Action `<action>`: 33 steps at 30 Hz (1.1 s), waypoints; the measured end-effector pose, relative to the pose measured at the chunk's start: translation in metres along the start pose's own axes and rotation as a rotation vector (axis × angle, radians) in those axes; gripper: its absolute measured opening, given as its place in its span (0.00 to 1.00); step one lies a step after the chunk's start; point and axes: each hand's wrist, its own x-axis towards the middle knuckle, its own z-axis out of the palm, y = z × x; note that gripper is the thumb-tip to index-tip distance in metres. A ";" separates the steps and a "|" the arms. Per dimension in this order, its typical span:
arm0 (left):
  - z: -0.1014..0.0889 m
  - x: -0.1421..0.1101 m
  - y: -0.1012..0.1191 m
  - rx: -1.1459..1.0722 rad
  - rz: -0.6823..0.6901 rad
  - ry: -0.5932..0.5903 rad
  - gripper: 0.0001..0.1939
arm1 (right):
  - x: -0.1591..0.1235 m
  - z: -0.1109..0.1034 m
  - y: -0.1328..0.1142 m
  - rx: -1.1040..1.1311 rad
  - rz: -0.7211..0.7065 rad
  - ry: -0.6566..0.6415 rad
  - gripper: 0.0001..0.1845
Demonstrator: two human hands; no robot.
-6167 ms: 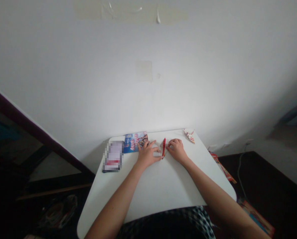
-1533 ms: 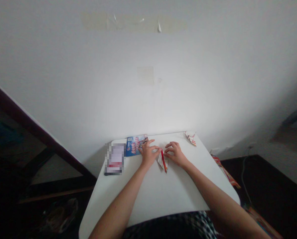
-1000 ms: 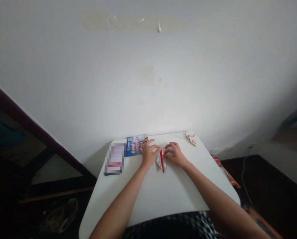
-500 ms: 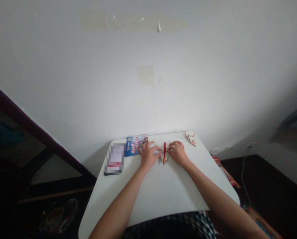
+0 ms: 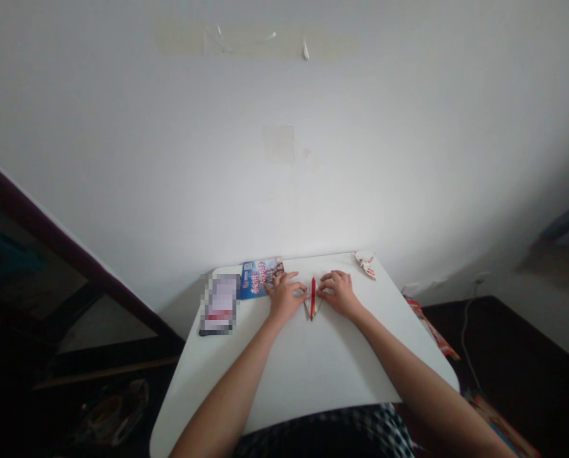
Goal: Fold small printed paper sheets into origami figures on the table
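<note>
A small piece of folded paper (image 5: pixel 313 299), white with a red strip down its middle and a pointed near end, lies between my hands. My left hand (image 5: pixel 285 296) pinches its left edge between thumb and forefinger, the other fingers spread out. On the opposite edge, the thumb and fingertips of my right hand (image 5: pixel 338 292) are pressed together. Both hands rest low over the white table (image 5: pixel 323 362). The paper's side edges are partly hidden under my fingertips.
Behind my left hand lies a blue printed booklet (image 5: pixel 252 281), with a blurred-out phone-like device (image 5: pixel 221 305) to its left. A crumpled or folded white-and-red paper (image 5: pixel 365 264) sits at the back right corner. The wall (image 5: pixel 284 203) rises directly behind the table.
The folded paper has shifted slightly toward me and a little left, its near end now lower. My hands stay at its sides, with only small finger movements.
</note>
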 end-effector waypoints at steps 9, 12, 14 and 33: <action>0.000 0.000 0.001 0.041 -0.017 -0.059 0.01 | -0.001 -0.002 -0.008 -0.045 0.058 -0.056 0.09; 0.001 -0.001 0.000 0.071 0.001 -0.068 0.01 | -0.002 -0.003 -0.011 -0.048 0.060 -0.053 0.08; 0.002 -0.002 0.000 0.091 0.023 -0.061 0.01 | -0.003 -0.004 -0.012 -0.044 0.056 -0.053 0.06; -0.005 -0.002 0.000 0.075 0.112 -0.062 0.03 | -0.002 -0.012 -0.008 -0.008 0.087 -0.033 0.02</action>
